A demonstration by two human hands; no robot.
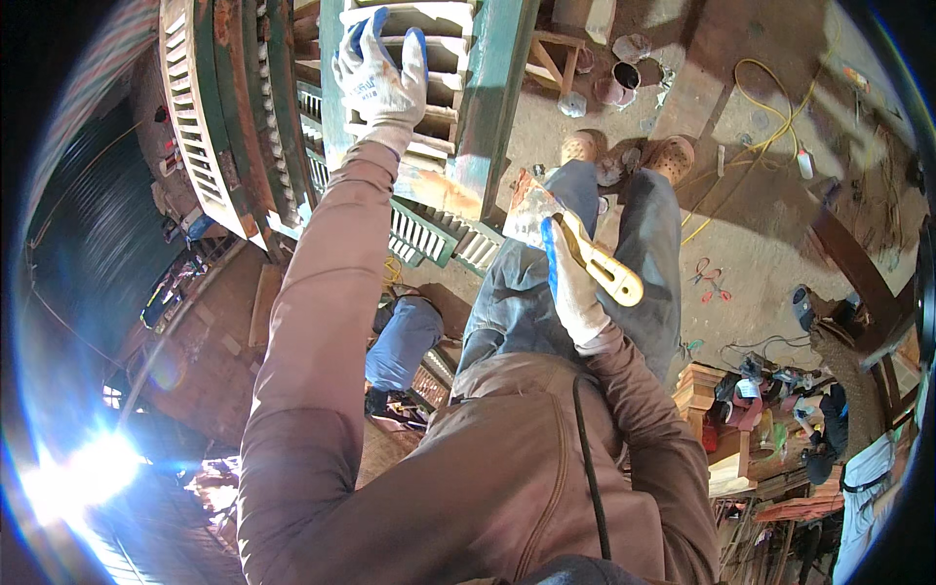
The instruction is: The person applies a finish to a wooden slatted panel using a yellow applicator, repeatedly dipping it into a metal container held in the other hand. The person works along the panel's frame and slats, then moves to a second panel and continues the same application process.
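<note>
Floor: bare, dusty-looking floor, strewn with scraps and stains, crossed by patches of light and shadow.
Wall: dark corrugated wall, curving along the left rim.
Glare: fierce white light at lower left.
Stacked shutters: slatted shutters in green and cream, standing close together at upper left.
Shutter: green-framed shutter under the left hand, its pale slats scuffed, bare reddish wood at the near end.
People: one in blue beyond the wearer's body; another in pale clothing at the right rim.
Timber: stacked wood at lower right.
Cord: yellow cord looped on the floor.
Left hand: gloved hand, fingers spread over the slats; grip unclear.
Right hand: gloved hand, closed round the scraper handle.
Scraper: stained blade, yellowish handle; the scraper is above the wearer's legs, near the shutter.
Can: open, dark-mouthed can beyond the shoes.
</note>
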